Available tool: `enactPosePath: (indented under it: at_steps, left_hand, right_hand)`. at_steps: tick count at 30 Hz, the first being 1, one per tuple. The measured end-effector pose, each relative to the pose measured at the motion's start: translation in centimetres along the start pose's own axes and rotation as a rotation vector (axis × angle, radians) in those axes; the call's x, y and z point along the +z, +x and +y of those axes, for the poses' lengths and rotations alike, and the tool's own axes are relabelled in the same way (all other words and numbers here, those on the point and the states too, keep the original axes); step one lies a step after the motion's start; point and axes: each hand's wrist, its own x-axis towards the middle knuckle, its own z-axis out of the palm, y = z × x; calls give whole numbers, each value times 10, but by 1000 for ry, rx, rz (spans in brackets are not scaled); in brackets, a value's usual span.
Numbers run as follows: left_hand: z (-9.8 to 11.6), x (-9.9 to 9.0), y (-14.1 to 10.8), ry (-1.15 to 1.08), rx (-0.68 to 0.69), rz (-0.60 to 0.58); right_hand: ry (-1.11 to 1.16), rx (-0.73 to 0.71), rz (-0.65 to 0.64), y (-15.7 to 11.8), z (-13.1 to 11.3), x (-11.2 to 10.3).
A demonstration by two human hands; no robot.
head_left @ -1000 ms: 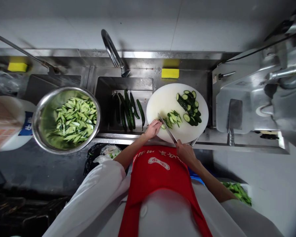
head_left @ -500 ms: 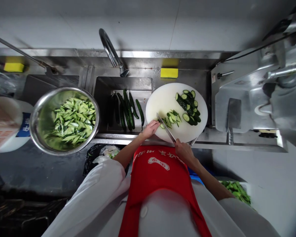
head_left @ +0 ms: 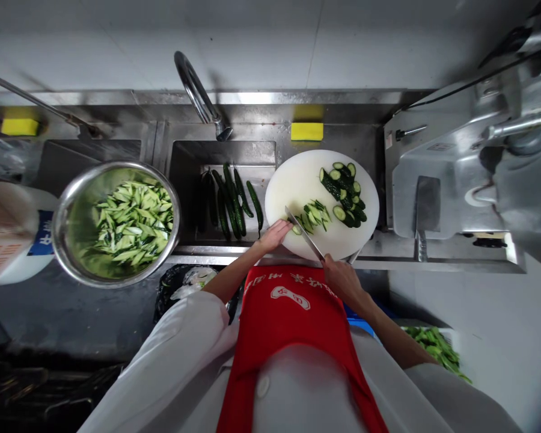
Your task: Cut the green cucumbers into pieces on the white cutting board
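Observation:
A white oval cutting board (head_left: 283,174) lies in front of me. My right hand (head_left: 341,278) is closed around the handle of a knife (head_left: 304,233), its blade slanting up and left over the board. My left hand (head_left: 274,235) rests at the board's lower left edge, its fingertips together on a small cucumber piece beside the blade. Thin cucumber slices (head_left: 316,215) lie just right of the blade. Farther right sits a pile of cut cucumber chunks (head_left: 345,193), some with round pale ends showing.
Whole cucumbers (head_left: 231,201) lie in the sink under a faucet (head_left: 198,96). A steel bowl (head_left: 59,236) of cucumber slices stands left. A yellow sponge (head_left: 307,132) is behind the board. A slicing machine (head_left: 451,150) and a cleaver (head_left: 427,204) are at right.
The view has shifted slightly. Both hands keep nearly the same place, the right hand and knife a little farther right. The cucumber pieces look unchanged.

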Motion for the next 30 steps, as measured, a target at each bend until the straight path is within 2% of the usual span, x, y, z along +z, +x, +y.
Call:
enactPosePath:
  at_steps: [12,19,24,28,30]
  left_hand:
    - [3,0,1,-96,5,69]
    - [0,1,2,-138,88,204]
    - [-2,3,1,-23,142,181]
    - [-2,2,0,-16,103,148]
    - [-2,2,1,-22,81,144]
  right_hand:
    - [17,9,-27,4,1,1]
    - [1,-5,-43,9,3,2]
    - [-9,-15,3,3,4,1]
    - [-5,2,-50,5,4,0]
    - [-1,-11,-35,4,7,0]
